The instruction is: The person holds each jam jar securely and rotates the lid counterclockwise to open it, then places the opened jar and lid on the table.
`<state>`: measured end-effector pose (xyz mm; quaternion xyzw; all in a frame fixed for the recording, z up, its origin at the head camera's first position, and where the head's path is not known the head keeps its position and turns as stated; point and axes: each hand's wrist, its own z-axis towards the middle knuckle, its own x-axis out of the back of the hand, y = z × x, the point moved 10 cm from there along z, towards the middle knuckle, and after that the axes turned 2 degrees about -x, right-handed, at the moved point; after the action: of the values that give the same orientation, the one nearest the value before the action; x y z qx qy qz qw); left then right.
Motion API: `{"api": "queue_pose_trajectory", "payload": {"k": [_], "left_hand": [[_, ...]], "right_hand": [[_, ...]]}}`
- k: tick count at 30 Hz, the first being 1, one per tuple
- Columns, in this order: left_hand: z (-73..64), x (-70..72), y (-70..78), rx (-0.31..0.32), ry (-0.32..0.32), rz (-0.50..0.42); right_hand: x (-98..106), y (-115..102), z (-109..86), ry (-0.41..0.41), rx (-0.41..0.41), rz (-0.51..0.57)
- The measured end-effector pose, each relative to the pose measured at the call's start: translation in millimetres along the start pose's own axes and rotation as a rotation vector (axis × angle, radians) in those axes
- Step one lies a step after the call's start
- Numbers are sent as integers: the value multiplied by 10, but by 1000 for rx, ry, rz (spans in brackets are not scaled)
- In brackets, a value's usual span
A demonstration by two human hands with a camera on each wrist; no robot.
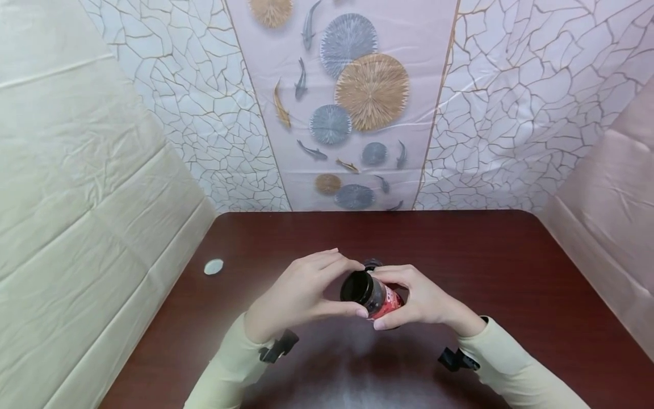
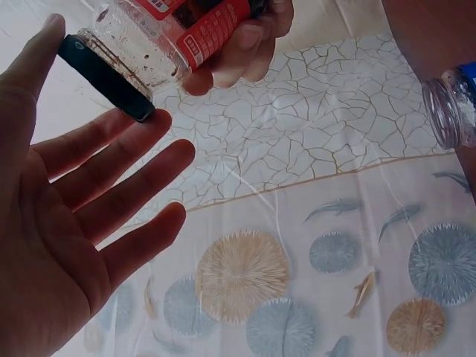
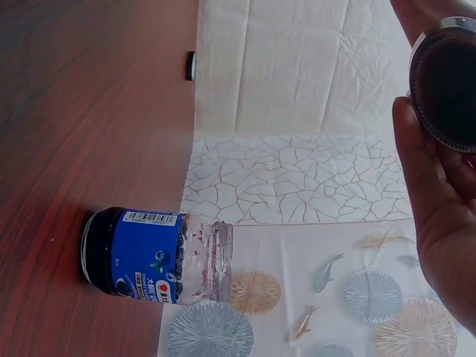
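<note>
A glass jar with a red label (image 1: 389, 302) is held tilted above the table between both hands. Its black lid (image 2: 104, 78) sits on the mouth, and a thin reddish residue clings to the glass below it. My left hand (image 1: 301, 289) pinches the lid's rim between thumb and fingertips. Around the jar's body, near its base, my right hand (image 1: 421, 298) curls its fingers. The jar's dark round base (image 3: 450, 93) faces the right wrist camera. Behind the hands stands a second jar with a blue label (image 3: 152, 256), lidless and upright, mostly hidden in the head view.
A loose round lid (image 1: 213, 266) lies on the left side of the dark red-brown table (image 1: 485, 250), its pale side up. Cream cloth (image 1: 102, 187) hangs at the left, and a patterned cloth (image 1: 245, 113) closes off the back.
</note>
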<state>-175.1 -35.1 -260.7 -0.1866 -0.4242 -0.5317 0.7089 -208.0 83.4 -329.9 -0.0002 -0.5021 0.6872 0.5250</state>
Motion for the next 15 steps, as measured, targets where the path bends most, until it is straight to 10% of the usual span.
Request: {"api": "queue_pose_trajectory", "payload": {"k": [15], "left_hand": [[9,-23,-111,148,23,44]], "right_hand": [[-26,7,66,-8,24,5]]}}
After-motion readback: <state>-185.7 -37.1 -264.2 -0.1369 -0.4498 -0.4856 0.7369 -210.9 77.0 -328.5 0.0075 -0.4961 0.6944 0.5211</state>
